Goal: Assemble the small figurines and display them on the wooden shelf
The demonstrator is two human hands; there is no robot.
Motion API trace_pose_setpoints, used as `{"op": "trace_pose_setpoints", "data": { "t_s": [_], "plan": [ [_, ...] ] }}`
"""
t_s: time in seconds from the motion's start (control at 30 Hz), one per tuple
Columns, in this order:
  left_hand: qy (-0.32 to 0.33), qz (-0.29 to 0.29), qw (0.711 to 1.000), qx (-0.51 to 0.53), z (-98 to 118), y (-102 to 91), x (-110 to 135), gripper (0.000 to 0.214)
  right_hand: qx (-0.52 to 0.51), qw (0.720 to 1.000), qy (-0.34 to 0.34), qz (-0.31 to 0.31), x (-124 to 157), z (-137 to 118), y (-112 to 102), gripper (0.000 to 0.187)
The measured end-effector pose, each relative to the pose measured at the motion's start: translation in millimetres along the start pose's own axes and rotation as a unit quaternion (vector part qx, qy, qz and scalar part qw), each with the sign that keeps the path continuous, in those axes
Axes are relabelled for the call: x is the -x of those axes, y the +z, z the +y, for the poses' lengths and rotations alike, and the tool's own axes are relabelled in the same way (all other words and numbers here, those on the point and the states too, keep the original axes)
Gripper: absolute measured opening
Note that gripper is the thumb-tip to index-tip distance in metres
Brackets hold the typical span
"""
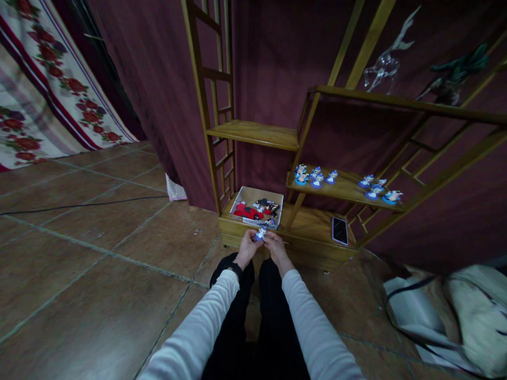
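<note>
My left hand (pixel 247 247) and my right hand (pixel 275 246) meet in front of me, both pinched on one small blue and white figurine (pixel 261 233). They hover just in front of a white cardboard box (pixel 277 197) holding red, black and blue small figures, which sits on the bottom board of a wooden shelf unit (pixel 257 134). Several matching blue figurines (pixel 315 177) stand on the low right shelf, with more of these figurines (pixel 378 190) further right.
A dark phone (pixel 339 230) lies on the bottom board. A glass deer (pixel 386 63) and a dark green figure (pixel 455 79) stand on the top shelf. Bags (pixel 455 316) lie on the tiled floor at right. A floral cloth (pixel 47 89) hangs at left, with a cable (pixel 79 206) across the floor.
</note>
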State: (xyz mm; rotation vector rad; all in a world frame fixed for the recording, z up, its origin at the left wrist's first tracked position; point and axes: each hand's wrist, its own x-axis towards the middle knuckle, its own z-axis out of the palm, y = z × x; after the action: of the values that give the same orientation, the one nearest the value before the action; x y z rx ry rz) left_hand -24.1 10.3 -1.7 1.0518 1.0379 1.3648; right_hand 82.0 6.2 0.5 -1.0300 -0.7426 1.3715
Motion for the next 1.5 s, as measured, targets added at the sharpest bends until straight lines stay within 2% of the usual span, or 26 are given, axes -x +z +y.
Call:
{"op": "trace_pose_setpoints", "data": {
  "t_s": [0.47, 0.63, 0.87, 1.13, 1.3, 1.5],
  "plan": [
    [-0.024, 0.018, 0.999, 0.010, 2.5, 0.3, 1.0, 0.040, -0.026, 1.000, -0.002, 0.005, -1.7, 4.1, -1.7, 0.019],
    [-0.017, 0.018, 1.000, 0.009, 3.7, 0.0, 1.6, 0.040, -0.036, 0.999, -0.007, 0.032, 1.6, 2.2, 0.2, 0.017],
    [-0.002, -0.002, 1.000, 0.025, 1.8, -0.8, 0.0, 0.040, -0.043, 0.999, -0.014, 0.002, 2.6, 0.0, 1.3, 0.017],
    [0.004, 0.018, 1.000, 0.012, -7.2, 0.0, -4.5, 0.044, -0.053, 0.998, 0.007, 0.030, 1.4, 1.3, 1.3, 0.016],
    [0.017, 0.027, 0.999, -0.014, -10.8, -0.4, -6.4, 0.045, -0.037, 0.999, 0.020, 0.007, 2.6, 0.0, 2.2, 0.020],
    [0.035, 0.028, 0.999, -0.029, -16.2, -1.8, -9.4, 0.041, -0.015, 0.998, 0.024, -0.053, 5.7, -3.0, 2.0, 0.027]
  ]
}}
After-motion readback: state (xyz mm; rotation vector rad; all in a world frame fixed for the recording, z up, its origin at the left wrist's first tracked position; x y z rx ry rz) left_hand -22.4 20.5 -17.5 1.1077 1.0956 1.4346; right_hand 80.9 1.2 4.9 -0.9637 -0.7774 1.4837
